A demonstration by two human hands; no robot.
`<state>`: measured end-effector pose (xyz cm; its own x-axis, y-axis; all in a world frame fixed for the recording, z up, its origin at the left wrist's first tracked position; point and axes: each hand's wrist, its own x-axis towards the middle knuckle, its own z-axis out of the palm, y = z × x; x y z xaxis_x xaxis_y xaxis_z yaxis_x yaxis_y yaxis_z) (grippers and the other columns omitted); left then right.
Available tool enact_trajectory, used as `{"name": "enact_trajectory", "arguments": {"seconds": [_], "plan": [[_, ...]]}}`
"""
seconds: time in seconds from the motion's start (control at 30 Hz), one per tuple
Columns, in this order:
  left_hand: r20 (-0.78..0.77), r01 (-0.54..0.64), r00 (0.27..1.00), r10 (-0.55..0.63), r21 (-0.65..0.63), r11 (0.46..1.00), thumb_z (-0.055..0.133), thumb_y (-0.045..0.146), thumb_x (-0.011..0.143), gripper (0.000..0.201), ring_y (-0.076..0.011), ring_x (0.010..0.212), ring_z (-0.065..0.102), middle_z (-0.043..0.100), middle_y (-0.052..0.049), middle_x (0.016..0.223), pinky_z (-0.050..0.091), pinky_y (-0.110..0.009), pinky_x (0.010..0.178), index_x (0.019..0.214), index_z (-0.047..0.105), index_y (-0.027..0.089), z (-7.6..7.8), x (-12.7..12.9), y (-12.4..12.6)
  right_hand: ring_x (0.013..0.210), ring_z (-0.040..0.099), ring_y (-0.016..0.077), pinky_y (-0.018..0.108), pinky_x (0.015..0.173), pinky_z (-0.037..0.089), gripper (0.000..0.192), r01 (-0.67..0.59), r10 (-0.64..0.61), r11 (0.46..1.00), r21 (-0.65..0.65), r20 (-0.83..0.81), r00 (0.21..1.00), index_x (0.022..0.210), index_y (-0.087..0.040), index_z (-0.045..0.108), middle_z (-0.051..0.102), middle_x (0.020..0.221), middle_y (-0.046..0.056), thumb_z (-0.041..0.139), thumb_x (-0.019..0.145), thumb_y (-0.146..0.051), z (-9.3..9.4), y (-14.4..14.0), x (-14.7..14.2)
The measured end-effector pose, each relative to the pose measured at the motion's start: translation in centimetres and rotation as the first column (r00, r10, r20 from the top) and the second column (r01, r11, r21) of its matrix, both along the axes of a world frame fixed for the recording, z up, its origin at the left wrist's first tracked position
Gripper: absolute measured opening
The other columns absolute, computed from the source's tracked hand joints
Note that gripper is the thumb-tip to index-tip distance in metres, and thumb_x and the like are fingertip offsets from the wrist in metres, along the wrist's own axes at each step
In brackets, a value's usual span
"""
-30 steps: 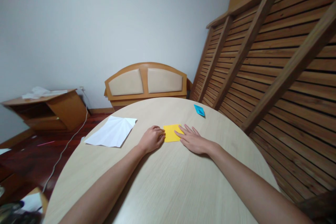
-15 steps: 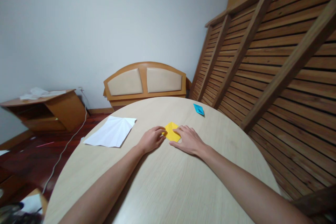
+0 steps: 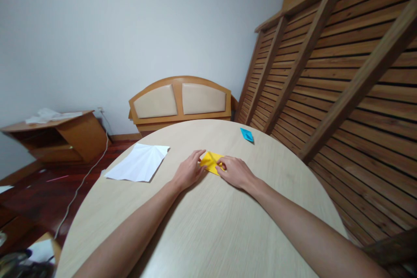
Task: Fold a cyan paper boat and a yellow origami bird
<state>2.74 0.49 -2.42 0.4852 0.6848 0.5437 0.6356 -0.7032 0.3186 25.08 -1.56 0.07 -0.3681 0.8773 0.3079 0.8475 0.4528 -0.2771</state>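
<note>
Two bare hands worked over a small piece of yellow paper [image 3: 210,162], which lay near the middle of the round, pale desk [image 3: 202,230]. At its left edge, the left hand [image 3: 190,170] had its thumb and forefinger parted, with a visible gap between them and the thumb touching the paper. On the other side, the right hand [image 3: 237,172] kept its fingers curled and narrow, thumb close below the forefinger, both against the right part of the paper; whether they pinched a layer of it, I could not tell. Farther out, near the desk's far right edge, sat a blue folded paper [image 3: 246,135], well apart from the hands. Off to the left lay a creased white sheet [image 3: 138,163]. Beyond the desk stood a headboard [image 3: 179,102] with two cream panels, and slatted wooden boards [image 3: 329,82] leaned at the right.
</note>
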Motion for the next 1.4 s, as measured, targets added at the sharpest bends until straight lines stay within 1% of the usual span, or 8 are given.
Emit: {"name": "enact_trajectory", "arguments": {"seconds": [0.1, 0.23, 0.4, 0.6, 0.8, 1.07, 1.23, 1.4], "plan": [[0.032, -0.043, 0.999, 0.044, -0.017, 0.999, 0.056, 0.026, 0.091, 0.061, -0.0207, 0.103, 0.064, 0.050, -0.014, 0.137, 0.055, -0.039, 0.090, 0.146, 0.028, 0.023, -0.2, 0.2, 0.0, 0.071, 0.063, 0.0161, 0.026, 0.062, 0.034, 0.013, 0.019, -0.022, 0.999, -0.033, -0.067, 0.998, 0.089, -0.021, 0.065, 0.071, 0.082, 0.003, 0.053, 0.090, -0.026, -0.1, 0.3, 0.3], [-0.038, 0.007, 0.999, -0.009, -0.046, 0.999, 0.053, 0.020, 0.091, 0.046, -0.0209, 0.106, 0.062, 0.056, -0.011, 0.130, 0.053, -0.037, 0.094, 0.135, 0.043, 0.021, -0.3, 0.4, 0.0, 0.071, 0.065, 0.0166, 0.025, 0.062, 0.039, 0.009, 0.031, -0.056, 0.994, -0.101, -0.261, 0.964, 0.091, -0.020, 0.063, 0.073, 0.083, 0.004, 0.056, 0.086, -0.022, -0.7, 1.0, 0.5], [-0.163, -0.018, 0.987, 0.006, -0.072, 0.997, 0.045, 0.027, 0.098, 0.030, -0.0223, 0.105, 0.065, 0.066, -0.010, 0.121, 0.052, -0.036, 0.093, 0.124, 0.056, 0.020, 0.1, 0.8, -0.3, 0.085, 0.070, 0.0211, 0.026, 0.070, 0.050, 0.024, -0.092, -0.042, 0.972, -0.215, -0.546, 0.837, 0.107, -0.017, 0.065, 0.075, 0.101, 0.009, 0.054, 0.085, -0.020, -1.4, 1.8, 0.5], [-0.263, -0.073, 0.963, 0.059, -0.043, 0.996, 0.043, 0.038, 0.099, 0.037, -0.0256, 0.102, 0.064, 0.068, -0.011, 0.114, 0.051, -0.040, 0.090, 0.127, 0.062, 0.022, 0.8, 0.6, -0.5, 0.082, 0.069, 0.0212, 0.028, 0.071, 0.050, 0.014, -0.051, -0.083, 0.975, -0.217, -0.566, 0.820, 0.088, -0.017, 0.065, 0.074, 0.091, 0.007, 0.056, 0.085, -0.027, -0.9, 2.5, 1.5], [-0.280, -0.049, 0.959, 0.032, -0.054, 0.997, 0.047, 0.038, 0.097, 0.035, -0.0244, 0.100, 0.063, 0.066, -0.011, 0.111, 0.050, -0.039, 0.091, 0.111, 0.073, 0.020, 1.0, 0.5, -0.6, 0.076, 0.069, 0.0188, 0.028, 0.068, 0.048, 0.030, 0.068, -0.266, 0.944, -0.322, -0.626, 0.733, 0.113, -0.017, 0.055, 0.074, 0.085, 0.005, 0.056, 0.089, -0.036, -1.1, 3.5, 3.2], [-0.239, 0.027, 0.970, -0.037, -0.046, 0.999, 0.053, 0.037, 0.094, 0.028, -0.0239, 0.105, 0.062, 0.066, -0.010, 0.119, 0.049, -0.038, 0.095, 0.110, 0.069, 0.020, 1.2, 0.8, -0.8, 0.072, 0.064, 0.0168, 0.027, 0.067, 0.046, 0.037, 0.113, -0.172, 0.982, -0.151, -0.475, 0.863, 0.121, -0.019, 0.060, 0.070, 0.084, 0.003, 0.059, 0.087, -0.034, -1.7, 3.6, 4.1], [-0.221, 0.038, 0.974, -0.052, -0.067, 0.997, 0.057, 0.041, 0.092, 0.034, -0.0252, 0.108, 0.062, 0.067, -0.011, 0.120, 0.048, -0.040, 0.096, 0.119, 0.065, 0.021, 1.3, 0.8, -0.9, 0.071, 0.064, 0.0159, 0.026, 0.067, 0.047, 0.027, 0.046, -0.123, 0.986, -0.161, -0.511, 0.851, 0.109, -0.019, 0.069, 0.071, 0.080, 0.003, 0.056, 0.086, -0.026, -1.7, 3.6, 3.8], [-0.207, 0.038, 0.977, -0.058, -0.104, 0.994, 0.061, 0.044, 0.089, 0.038, -0.0262, 0.108, 0.063, 0.068, -0.011, 0.119, 0.050, -0.039, 0.095, 0.119, 0.065, 0.021, 1.2, 0.8, -0.9, 0.089, 0.068, 0.0192, 0.030, 0.083, 0.050, 0.024, 0.011, -0.141, 0.976, -0.216, -0.596, 0.790, 0.092, -0.016, 0.074, 0.075, 0.095, 0.008, 0.051, 0.084, -0.017, -1.5, 4.3, 3.8]]}}
